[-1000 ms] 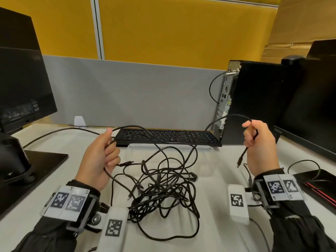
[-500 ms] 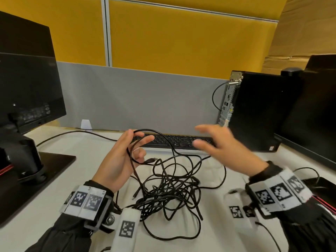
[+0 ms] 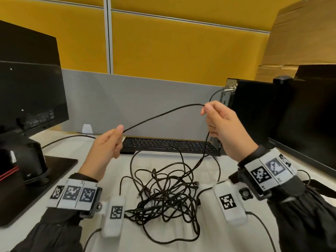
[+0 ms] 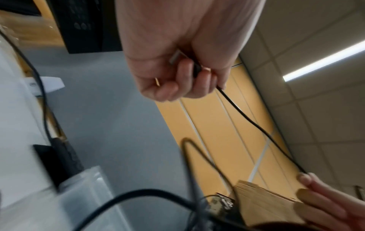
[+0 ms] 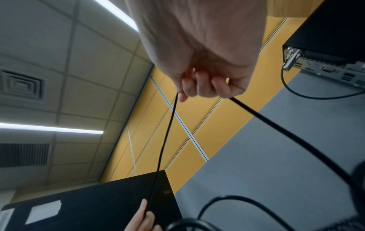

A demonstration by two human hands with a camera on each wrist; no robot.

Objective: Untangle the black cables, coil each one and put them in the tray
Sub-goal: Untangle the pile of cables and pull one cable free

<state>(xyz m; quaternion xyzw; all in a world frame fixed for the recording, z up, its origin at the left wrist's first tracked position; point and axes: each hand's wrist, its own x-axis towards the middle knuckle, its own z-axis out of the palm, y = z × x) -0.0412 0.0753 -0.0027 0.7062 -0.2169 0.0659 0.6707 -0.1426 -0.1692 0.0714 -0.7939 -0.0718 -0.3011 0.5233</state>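
Thin black cable [image 3: 163,113] arcs across frame center, pinched at each end by left hand [image 3: 105,150] & right hand [image 3: 225,128]; it drops (lower center) into tangled cables [image 3: 167,193] on counter [image 3: 72,148].

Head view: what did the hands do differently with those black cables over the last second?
The right hand, open half a second ago, now pinches one thin black cable and has risen. The left hand rose too, gripping the same cable, now stretched between them. The tangled pile of black cables stays on the desk.
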